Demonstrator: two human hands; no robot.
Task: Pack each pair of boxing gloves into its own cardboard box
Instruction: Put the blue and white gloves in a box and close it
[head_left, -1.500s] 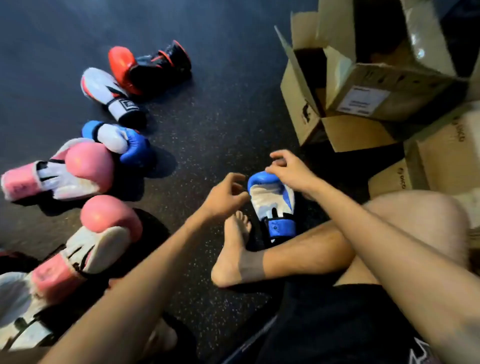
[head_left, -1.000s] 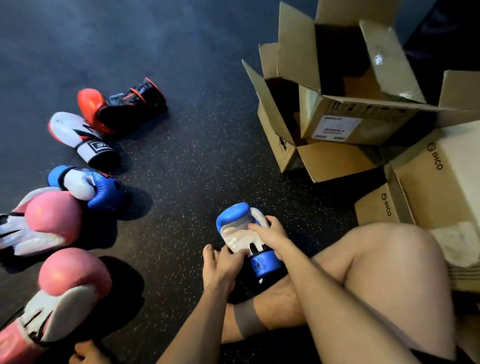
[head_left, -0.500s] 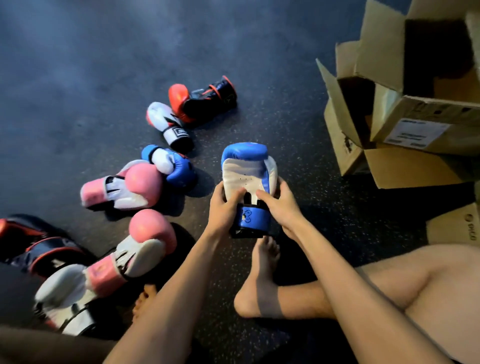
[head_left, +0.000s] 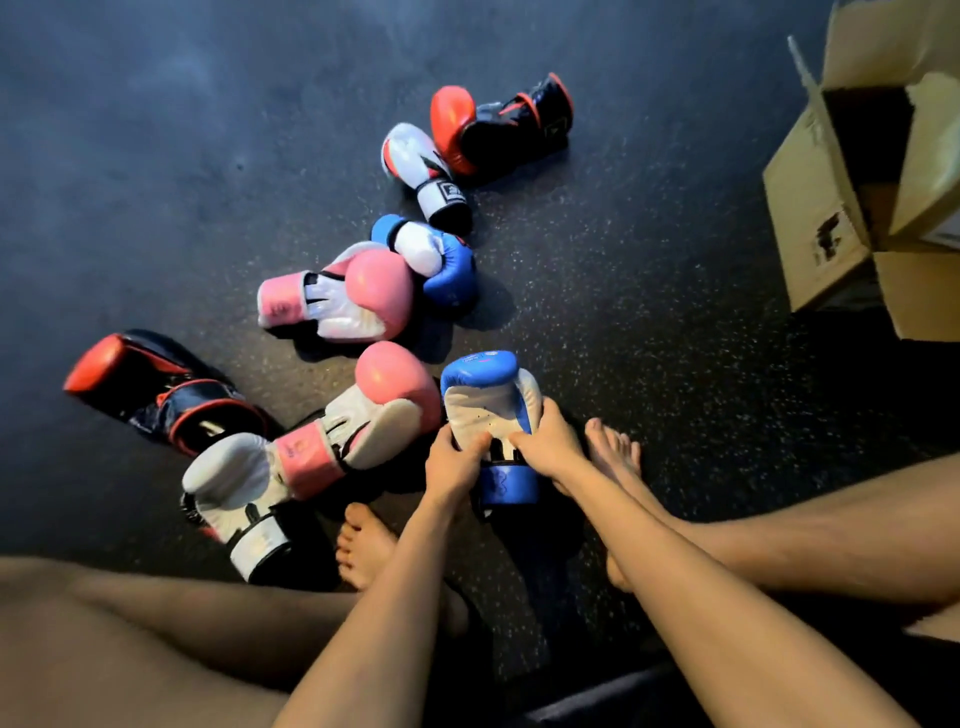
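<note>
**One blue glove in hand, nothing boxed yet**

On my feed the blue glove (head_left: 488, 410) stands upright, cuff down, just in front of the person's bare feet, white palm side facing the camera. Both hands hold it low, near the wrist strap. The left hand (head_left: 454, 465) has its fingers curled round the left edge with the thumb pressed onto the white face. The right hand (head_left: 550, 449) grips the right edge the same way, thumb across the front.

Its partner, the second blue glove (head_left: 441, 265), lies farther out on the floor (head_left: 649, 312), touching a pink glove (head_left: 358, 296). Another pink glove (head_left: 374, 410) lies just beside the held one, on its left. Beyond these I count two red-and-black gloves, one far (head_left: 498, 124) and one at left (head_left: 156, 389), and two white gloves, one far (head_left: 421, 166) and one near the left knee (head_left: 234, 493).

An open cardboard box (head_left: 810, 208) sits well apart at the right edge, flaps up. Its inside is dark, so I cannot tell whether it holds anything.

My read: eight gloves, four pairs, all outside the box. No pair looks packed. The blue pair seems first in line, and its second glove has to be gathered before anything goes to the box.
</note>
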